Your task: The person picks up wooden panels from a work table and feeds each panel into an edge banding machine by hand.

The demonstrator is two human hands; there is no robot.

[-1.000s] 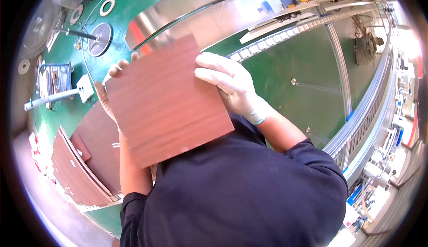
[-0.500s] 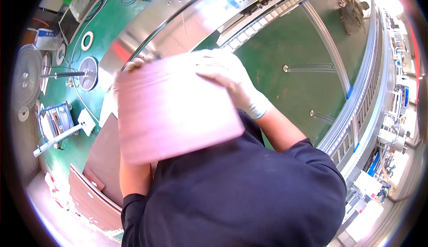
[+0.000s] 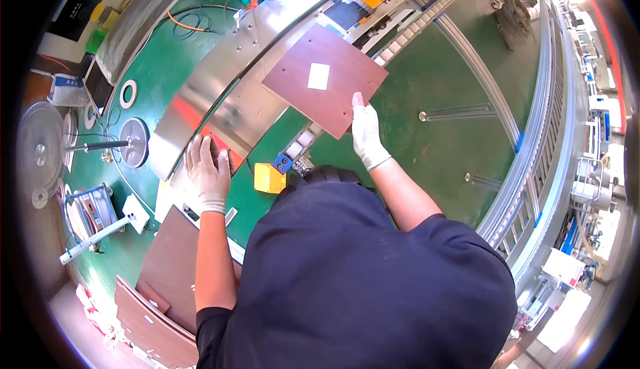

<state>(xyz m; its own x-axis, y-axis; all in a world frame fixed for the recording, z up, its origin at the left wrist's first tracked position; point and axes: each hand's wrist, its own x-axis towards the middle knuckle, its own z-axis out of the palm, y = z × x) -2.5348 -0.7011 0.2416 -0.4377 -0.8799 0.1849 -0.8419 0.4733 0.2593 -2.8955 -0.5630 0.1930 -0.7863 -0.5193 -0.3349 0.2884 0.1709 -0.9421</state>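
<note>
A square brown wood-look board [image 3: 347, 56] with small holes and a white label [image 3: 319, 76] lies at an angle beyond me, over the steel worktop and the roller track beside it. My right hand [image 3: 367, 132], in a white glove, grips its near right edge, thumb on top and fingers hidden beneath. Away from the board, my left hand [image 3: 208, 177], also gloved, is at the near edge of the steel worktop [image 3: 250, 112]. Its fingers are stretched out, and I see nothing held in them.
A yellow box [image 3: 269, 178] stands below the worktop's near edge. Large brown panels [image 3: 175, 256] lean at the lower left. Aluminium conveyor rails [image 3: 533, 182] run along the right. Reels [image 3: 135, 142] and a wheeled rack [image 3: 92, 212] stand at the left.
The board has moved from close before my body to farther out, and its labelled face now shows. My left hand has let go and dropped back toward the left; my right hand still holds on.
</note>
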